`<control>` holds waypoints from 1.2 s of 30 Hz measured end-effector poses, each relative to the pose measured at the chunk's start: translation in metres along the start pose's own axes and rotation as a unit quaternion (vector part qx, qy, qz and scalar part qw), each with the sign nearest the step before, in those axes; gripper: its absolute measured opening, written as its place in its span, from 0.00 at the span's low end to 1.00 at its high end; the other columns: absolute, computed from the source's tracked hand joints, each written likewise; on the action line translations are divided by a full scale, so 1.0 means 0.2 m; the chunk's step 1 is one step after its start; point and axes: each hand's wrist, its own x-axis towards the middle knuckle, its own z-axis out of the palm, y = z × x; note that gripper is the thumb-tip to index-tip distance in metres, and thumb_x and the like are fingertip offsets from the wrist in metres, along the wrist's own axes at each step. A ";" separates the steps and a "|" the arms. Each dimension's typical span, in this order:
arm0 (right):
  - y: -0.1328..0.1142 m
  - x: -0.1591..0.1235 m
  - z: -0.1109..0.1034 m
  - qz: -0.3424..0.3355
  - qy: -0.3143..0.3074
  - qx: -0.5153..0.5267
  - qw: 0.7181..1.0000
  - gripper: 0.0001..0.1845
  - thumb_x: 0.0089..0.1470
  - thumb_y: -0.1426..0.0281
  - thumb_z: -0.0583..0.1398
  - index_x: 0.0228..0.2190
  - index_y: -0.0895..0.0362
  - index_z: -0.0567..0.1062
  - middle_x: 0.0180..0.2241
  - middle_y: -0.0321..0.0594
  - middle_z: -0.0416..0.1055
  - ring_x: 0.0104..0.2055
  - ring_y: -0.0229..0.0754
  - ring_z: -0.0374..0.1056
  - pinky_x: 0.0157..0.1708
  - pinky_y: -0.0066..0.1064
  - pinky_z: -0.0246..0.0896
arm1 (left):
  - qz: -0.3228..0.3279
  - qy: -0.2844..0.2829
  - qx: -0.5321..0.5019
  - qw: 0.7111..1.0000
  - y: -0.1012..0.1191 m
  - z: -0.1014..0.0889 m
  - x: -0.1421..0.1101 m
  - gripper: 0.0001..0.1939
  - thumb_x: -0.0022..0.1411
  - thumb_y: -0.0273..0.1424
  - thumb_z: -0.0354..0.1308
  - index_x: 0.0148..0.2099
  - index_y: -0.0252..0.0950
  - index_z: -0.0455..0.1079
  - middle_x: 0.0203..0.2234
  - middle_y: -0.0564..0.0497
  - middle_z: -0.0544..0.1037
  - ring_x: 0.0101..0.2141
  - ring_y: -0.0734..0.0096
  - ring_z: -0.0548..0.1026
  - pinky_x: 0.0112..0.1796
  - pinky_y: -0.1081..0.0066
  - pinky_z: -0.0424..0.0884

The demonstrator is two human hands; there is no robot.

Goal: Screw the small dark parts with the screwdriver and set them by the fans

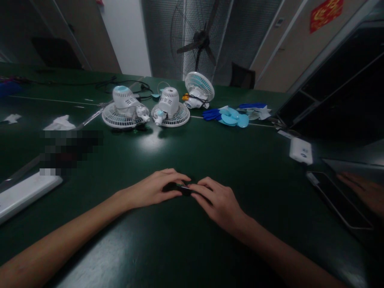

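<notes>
A small dark flat object [186,190] with a shiny edge sits between my two hands, just over the green table [168,248]. My left hand [157,187] pinches its left end between thumb and fingers. Closed on the right end is my right hand [220,200], its fingers bent over the object. Much of it is covered by my fingers, so its exact kind cannot be made out.
Beyond my hands lie white fan heads [169,102], blue fan blades [234,117] and blue gloves [211,114]. A white long box [27,192] is at left. At right are a white box [301,151], a phone-like dark slab [339,200] and another person's hand [363,190].
</notes>
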 end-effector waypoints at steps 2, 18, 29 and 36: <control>0.00 0.00 0.00 0.009 0.015 0.014 1.000 0.16 0.71 0.71 0.57 0.57 0.54 0.75 0.47 0.43 0.74 0.42 0.42 0.73 0.37 0.33 0.72 | -0.001 -0.002 -0.012 1.000 0.00 0.00 0.00 0.25 0.73 0.35 0.61 0.69 0.46 0.66 0.52 0.45 0.77 0.51 0.61 0.77 0.52 0.61 0.74; 0.01 0.01 -0.03 0.132 0.110 0.038 0.984 0.13 0.70 0.70 0.57 0.53 0.54 0.76 0.47 0.44 0.74 0.44 0.46 0.73 0.40 0.37 0.72 | 0.012 0.006 0.019 1.000 -0.02 0.01 -0.01 0.13 0.74 0.34 0.60 0.58 0.42 0.73 0.48 0.46 0.76 0.49 0.62 0.74 0.50 0.61 0.72; 0.00 0.04 -0.03 0.201 0.015 0.027 0.979 0.13 0.72 0.67 0.52 0.51 0.53 0.74 0.49 0.47 0.72 0.42 0.48 0.74 0.38 0.40 0.70 | 0.049 -0.021 0.112 0.992 0.00 0.00 -0.01 0.10 0.76 0.34 0.56 0.56 0.44 0.72 0.65 0.49 0.71 0.66 0.57 0.64 0.63 0.53 0.63; 0.00 0.02 -0.04 0.126 -0.006 0.076 0.989 0.12 0.73 0.67 0.52 0.50 0.52 0.73 0.46 0.43 0.73 0.44 0.47 0.72 0.41 0.39 0.66 | 0.046 -0.045 0.146 0.987 0.01 0.00 0.00 0.10 0.77 0.33 0.53 0.57 0.44 0.70 0.68 0.49 0.69 0.71 0.57 0.58 0.66 0.50 0.58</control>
